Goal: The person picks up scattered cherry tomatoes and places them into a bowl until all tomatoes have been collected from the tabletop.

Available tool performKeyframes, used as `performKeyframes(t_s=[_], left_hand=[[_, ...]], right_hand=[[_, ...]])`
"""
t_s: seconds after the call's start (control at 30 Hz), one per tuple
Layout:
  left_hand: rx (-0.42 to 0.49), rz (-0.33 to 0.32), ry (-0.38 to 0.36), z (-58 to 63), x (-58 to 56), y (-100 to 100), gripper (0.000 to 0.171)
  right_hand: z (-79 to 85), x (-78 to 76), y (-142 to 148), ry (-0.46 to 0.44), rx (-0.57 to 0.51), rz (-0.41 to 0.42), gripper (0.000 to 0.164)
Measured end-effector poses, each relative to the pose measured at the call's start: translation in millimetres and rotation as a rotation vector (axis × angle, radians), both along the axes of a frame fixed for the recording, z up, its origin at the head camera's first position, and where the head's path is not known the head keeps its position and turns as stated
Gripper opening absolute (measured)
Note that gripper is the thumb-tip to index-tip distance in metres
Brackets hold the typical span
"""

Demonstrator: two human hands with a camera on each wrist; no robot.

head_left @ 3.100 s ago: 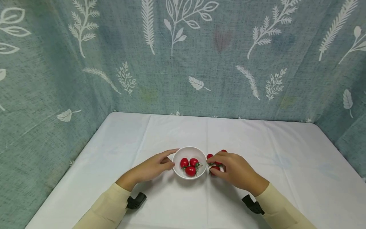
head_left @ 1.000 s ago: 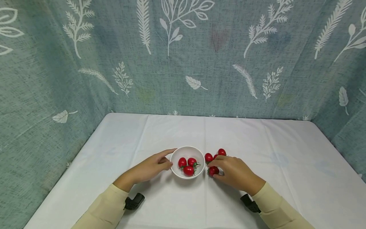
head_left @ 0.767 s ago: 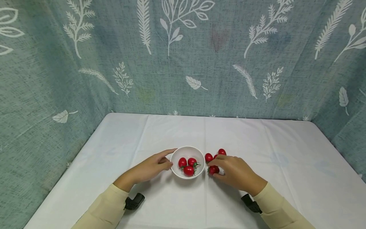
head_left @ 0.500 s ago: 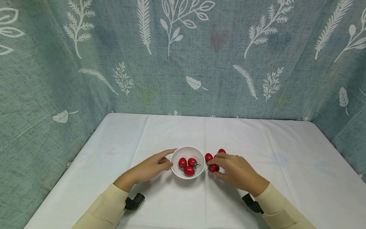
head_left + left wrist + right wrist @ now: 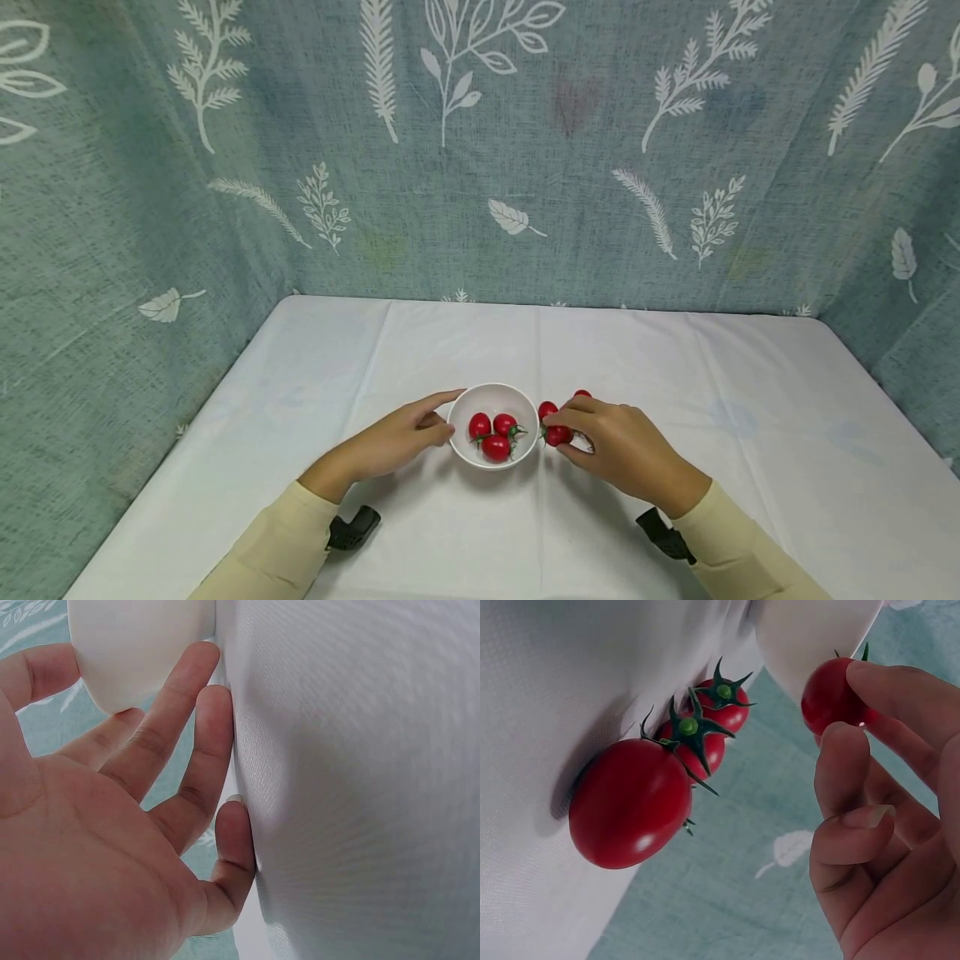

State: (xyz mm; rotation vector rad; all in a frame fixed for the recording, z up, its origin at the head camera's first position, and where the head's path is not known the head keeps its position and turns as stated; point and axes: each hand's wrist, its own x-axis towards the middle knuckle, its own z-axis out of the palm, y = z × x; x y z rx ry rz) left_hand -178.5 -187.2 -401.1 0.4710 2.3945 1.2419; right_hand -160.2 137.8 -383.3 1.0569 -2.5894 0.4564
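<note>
Tabletop (image 5: pixel 442 343), right hand (image 5: pixel 619 446), tomatoes (image 5: pixel 547 409) (partly hidden)

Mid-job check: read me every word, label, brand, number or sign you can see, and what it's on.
None can be read in any view.
Curtain: printed leaves, no lettering.
Bowl, tomatoes, tablecloth: no text where they show.
Wrist devices: too small and dark to tell.

head: above, forward-down | wrists: close-up, tilted sideways | all share bowl (image 5: pixel 491 399), apparently
</note>
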Motion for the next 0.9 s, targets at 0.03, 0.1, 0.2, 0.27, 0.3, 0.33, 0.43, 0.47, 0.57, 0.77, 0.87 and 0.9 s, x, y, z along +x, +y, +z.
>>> performKeyframes(t_s=[0.03,0.1,0.2,0.27,0.3,0.33,0.43,0.47,0.57,0.77,0.87,0.9], left_hand=[[-0.002,0.0,0.0,0.0,0.0,0,0.057],[-0.005,0.001,0.0,0.2,0.0,0,0.057],[-0.009,0.002,0.0,0.4,0.1,0,0.057],[-0.01,0.002,0.0,0.7,0.3,0,0.057],[-0.01,0.001,0.0,0.9,0.3,0,0.057],[-0.01,0.001,0.0,1.1,0.4,0,0.057],[-0.013,0.002,0.0,1.1,0.3,1,0.056],[-0.013,0.003,0.003,0.9,0.2,1,0.056],[-0.015,0.008,0.01,-0.2,-0.1,1,0.056],[-0.018,0.017,0.017,-1.9,0.1,2,0.056],[-0.019,0.019,0.014,-1.7,0.1,1,0.056],[-0.019,0.019,0.012,-1.5,0.1,1,0.056]], right_hand=[[0.2,0.1,0,0.008,-0.003,0.003,0.03],[0.4,0.3,-1,0.02,-0.01,0.01,0.029],[0.7,0.4,-1,0.026,-0.022,0.023,0.028],[0.9,0.4,-1,0.028,-0.03,0.03,0.028],[1.0,0.4,-2,0.028,-0.034,0.034,0.029],[1.2,0.4,-2,0.032,-0.038,0.036,0.028],[2.1,0.3,-3,0.044,-0.05,0.045,0.029],[2.8,0.3,-3,0.048,-0.054,0.047,0.029],[5.1,0.0,-6,0.059,-0.062,0.06,0.031],[9.5,-2.8,-14,0.058,-0.058,0.09,0.03],[10.9,-5.5,-20,0.057,-0.044,0.095,0.028],[11.1,-6.4,-21,0.058,-0.039,0.095,0.028]])
